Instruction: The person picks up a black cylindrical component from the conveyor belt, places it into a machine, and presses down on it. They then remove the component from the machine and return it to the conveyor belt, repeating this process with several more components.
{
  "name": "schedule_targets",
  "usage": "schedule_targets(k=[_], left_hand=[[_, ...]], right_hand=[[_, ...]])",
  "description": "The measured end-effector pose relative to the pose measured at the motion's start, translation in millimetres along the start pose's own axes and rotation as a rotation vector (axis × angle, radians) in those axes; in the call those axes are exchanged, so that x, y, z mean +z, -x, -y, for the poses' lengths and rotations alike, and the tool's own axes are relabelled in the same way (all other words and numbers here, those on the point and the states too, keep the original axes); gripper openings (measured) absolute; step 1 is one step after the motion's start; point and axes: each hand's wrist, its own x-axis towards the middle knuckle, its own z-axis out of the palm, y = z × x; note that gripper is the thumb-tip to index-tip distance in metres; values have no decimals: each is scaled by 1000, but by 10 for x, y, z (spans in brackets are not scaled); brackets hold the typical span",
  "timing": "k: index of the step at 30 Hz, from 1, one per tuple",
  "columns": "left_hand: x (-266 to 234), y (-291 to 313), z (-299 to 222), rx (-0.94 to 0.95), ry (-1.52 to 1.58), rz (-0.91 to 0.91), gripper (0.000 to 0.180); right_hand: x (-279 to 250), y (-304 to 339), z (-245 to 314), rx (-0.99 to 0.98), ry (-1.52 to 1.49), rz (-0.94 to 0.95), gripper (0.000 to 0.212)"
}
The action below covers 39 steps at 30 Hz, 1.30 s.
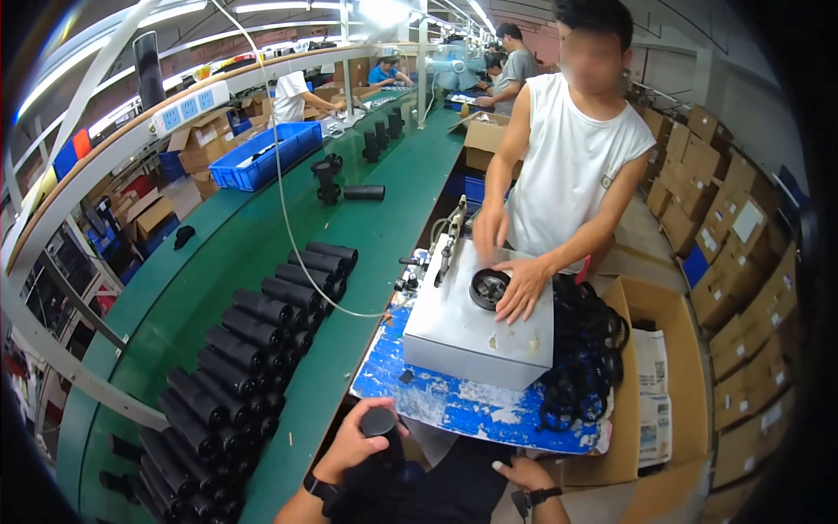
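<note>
My left hand (pixel 356 447) grips a black cylinder (pixel 381 423) near its round flat end, low in front of me beside the green bench. The cylinder's lower part blends into dark clothing. My right hand (pixel 528 474) rests low over the dark cloth of my lap, thumb stretched out; its other fingers are partly hidden, and I see nothing held. Ahead, a co-worker's hand (pixel 522 290) lies on a black ring-shaped part (pixel 491 289) on top of a metal box fixture (pixel 476 345). The co-worker's other hand (pixel 491 231) is blurred above it.
Stacked black cylinders (pixel 249 345) lie along the green bench (pixel 340 349) at left. A blue worn board (pixel 393 371) carries the fixture. Black rings (pixel 583 358) pile to its right, by an open carton (pixel 690 375). A white cable (pixel 284 210) hangs across the bench; a blue crate (pixel 266 162) stands farther back.
</note>
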Motion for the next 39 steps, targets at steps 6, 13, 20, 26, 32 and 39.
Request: schedule_targets(k=[6,13,20,26,32,39], left_hand=[[-18,31,664,-82,-19,107,77],[-207,238,499,82,-372,70,71],[-482,910,602,-132,-165,102,58],[-327,1087,589,-143,-39,14,55],[-384,1219,682,-191,207,-137,56],[-417,1183,786,-173,282,-122,55]], right_hand=[[4,818,1323,-768,-674,-69,89],[437,844,2343,-1008,-609,-236,66],[493,638,2324,-945,-1053,-36,46],[502,720,2409,-1062,-1050,-101,70],[686,565,2517,-1028,-1083,-67,78],[645,593,2536,-1051,-960,-39,70]])
